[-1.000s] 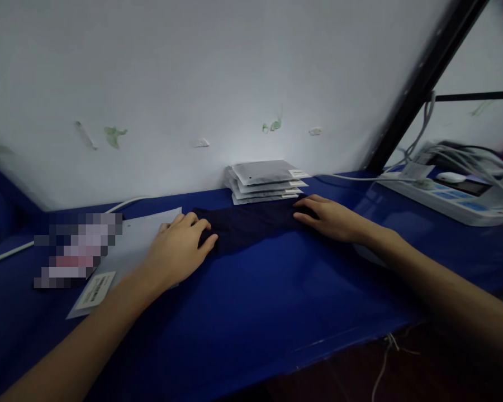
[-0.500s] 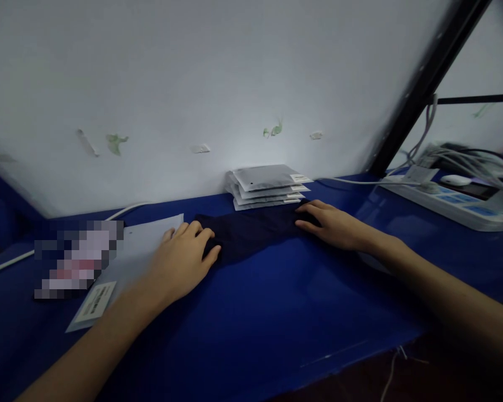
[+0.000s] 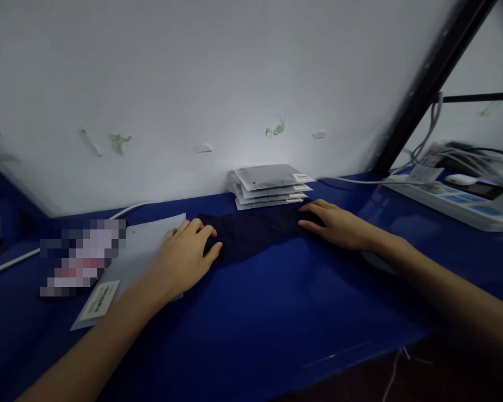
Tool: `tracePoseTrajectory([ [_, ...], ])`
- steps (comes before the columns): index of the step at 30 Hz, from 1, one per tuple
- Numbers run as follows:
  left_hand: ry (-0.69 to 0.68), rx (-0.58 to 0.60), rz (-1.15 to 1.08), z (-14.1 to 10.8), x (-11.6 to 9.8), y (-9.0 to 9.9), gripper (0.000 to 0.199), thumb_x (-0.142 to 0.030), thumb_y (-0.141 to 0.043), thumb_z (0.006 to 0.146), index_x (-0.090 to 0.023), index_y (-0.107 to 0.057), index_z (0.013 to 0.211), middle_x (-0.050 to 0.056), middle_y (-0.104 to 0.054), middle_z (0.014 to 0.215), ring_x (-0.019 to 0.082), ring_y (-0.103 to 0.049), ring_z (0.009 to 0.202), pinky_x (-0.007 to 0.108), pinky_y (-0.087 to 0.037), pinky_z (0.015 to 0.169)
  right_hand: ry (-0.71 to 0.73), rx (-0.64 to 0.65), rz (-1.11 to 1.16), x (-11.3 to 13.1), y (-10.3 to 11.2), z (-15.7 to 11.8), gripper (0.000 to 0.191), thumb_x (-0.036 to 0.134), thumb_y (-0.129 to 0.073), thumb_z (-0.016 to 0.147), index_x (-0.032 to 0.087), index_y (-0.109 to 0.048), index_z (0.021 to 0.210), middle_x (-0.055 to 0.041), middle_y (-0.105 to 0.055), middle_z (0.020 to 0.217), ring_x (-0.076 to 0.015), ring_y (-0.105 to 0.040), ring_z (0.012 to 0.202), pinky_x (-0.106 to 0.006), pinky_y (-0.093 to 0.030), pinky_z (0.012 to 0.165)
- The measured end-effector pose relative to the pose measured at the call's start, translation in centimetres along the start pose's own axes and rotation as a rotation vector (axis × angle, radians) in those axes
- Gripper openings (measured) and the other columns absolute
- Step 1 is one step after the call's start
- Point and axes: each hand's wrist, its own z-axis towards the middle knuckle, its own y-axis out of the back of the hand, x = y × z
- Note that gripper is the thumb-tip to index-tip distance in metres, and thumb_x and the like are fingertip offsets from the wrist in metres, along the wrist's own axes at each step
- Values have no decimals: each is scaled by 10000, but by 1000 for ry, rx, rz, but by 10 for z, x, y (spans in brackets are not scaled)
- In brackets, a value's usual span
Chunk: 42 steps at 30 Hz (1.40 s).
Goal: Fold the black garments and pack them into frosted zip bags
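Note:
A dark folded cloth (image 3: 255, 230), navy or black, lies flat across the blue table. At its left end my left hand (image 3: 190, 248) has fingers curled over the fabric, with the thumb along its near edge. My right hand (image 3: 329, 222) grips the other end between thumb and fingers. Partly under my left hand and forearm is a flat pale plastic packet (image 3: 145, 243) with a barcode label (image 3: 101, 300). Just behind the cloth stands a stack of similar packets (image 3: 272, 184), several high, against the wall.
The blue table (image 3: 251, 318) ends at a near edge at lower right, where loose thread hangs. A pixelated object (image 3: 84, 257) lies at left beside a white cable (image 3: 14, 262). On the right sit a white power strip (image 3: 461, 204) and tangled cables (image 3: 482, 159). A white wall (image 3: 171, 84) rises behind.
The whole view has shifted slightly, so everything sits a little further right. Both hands stay on the ends of the dark cloth, with hardly any movement.

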Motion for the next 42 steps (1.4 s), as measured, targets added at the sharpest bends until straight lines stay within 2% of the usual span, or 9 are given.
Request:
tracePoseTrajectory([
  [8,-13,-8,14,0,0,0,336,-402,-428,948,-207,-641,1119,87,-624,1121,300,-548,1100,470,-439,934,8,-21,20,-2,0,0,458,531,-460,902,231,-634,1201,-123,-629,1185,-302,-616,1075,-475,-490,974],
  [17,-20,-28,5,0,-1,-1,344,-409,-421,932,-214,-648,1101,93,-633,1112,299,-550,1076,470,-444,910,4,-24,2,-6,-2,1,456,534,-461,902,220,-640,1180,-110,-628,1167,-277,-619,1056,-423,-480,977],
  [23,-11,-45,-11,0,0,5,272,-363,-408,955,-219,-607,839,43,-672,869,251,-609,899,418,-456,819,-16,-98,-4,-5,6,4,419,512,-374,949,235,-685,905,-83,-686,939,-256,-646,895,-410,-499,860],
  [26,-17,-132,51,1,4,2,228,-346,-446,943,-206,-625,964,67,-681,961,283,-593,981,431,-457,819,-79,-205,-46,-9,4,5,371,467,-409,939,216,-676,998,-112,-667,1009,-281,-634,954,-436,-490,884],
  [29,-1,-92,106,2,9,-3,289,-352,-448,942,-183,-636,1082,105,-674,1087,314,-574,1077,459,-450,870,-177,-216,-104,-19,-2,5,401,436,-496,892,187,-630,1176,-157,-622,1125,-321,-611,1045,-468,-481,912],
  [33,26,-43,89,5,13,-4,270,-348,-445,939,-206,-646,1050,101,-686,1114,314,-580,1119,466,-435,914,-200,-159,-85,-33,-4,7,316,375,-537,860,197,-648,1096,-138,-642,1054,-307,-616,1026,-465,-483,913],
  [37,56,-56,74,10,17,-1,215,-261,-414,938,-235,-627,947,70,-709,1022,284,-623,1038,429,-451,864,-236,-260,-30,-35,0,11,217,340,-563,821,202,-638,972,-112,-679,977,-291,-627,969,-452,-498,866],
  [42,135,-149,-22,17,22,0,201,-258,-421,931,-220,-609,990,62,-715,898,268,-660,922,399,-469,814,-310,-406,58,-23,4,12,187,351,-558,822,209,-611,932,-90,-704,895,-270,-654,849,-428,-515,790],
])
